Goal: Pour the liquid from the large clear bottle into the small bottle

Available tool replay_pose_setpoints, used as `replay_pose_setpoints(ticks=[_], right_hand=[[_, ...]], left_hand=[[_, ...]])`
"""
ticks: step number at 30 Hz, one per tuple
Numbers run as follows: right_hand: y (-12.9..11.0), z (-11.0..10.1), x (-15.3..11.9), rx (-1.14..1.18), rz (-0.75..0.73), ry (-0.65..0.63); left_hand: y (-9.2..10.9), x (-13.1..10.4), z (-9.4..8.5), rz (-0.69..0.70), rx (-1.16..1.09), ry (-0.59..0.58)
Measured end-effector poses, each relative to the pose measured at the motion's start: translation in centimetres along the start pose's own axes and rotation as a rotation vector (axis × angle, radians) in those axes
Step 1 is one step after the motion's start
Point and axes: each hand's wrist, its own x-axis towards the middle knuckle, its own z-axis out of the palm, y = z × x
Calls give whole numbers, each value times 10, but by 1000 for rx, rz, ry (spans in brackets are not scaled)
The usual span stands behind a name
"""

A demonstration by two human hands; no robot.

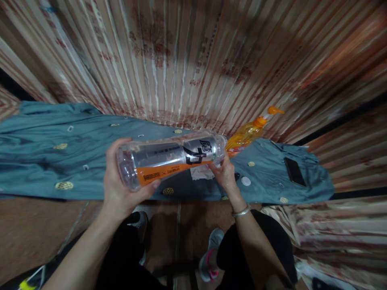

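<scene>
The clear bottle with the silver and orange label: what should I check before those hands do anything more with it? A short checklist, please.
1. Left hand on the clear bottle: ok, gripping its wide end.
2. Right hand at the narrow end: ok, holding it there.
3. Narrow end open or closed: cannot tell, too blurred.
4. Clear bottle apart from the pump bottle: cannot tell, they overlap in this view.
5. Phone apart from both hands: ok, it lies on the teal cloth toward the right end.
</scene>
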Motion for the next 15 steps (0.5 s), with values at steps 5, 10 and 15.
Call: replay_pose_setpoints(ticks=[5,10,15], right_hand=[[-2,-2,1,12,5,-14],[-2,-1,1,1,23,-17],[0,-1,1,11,3,-17]], left_hand=[[-1,0,-1,17,15,-4],[-1,0,0,24,8,6],[-1,-1,1,15,30,12]])
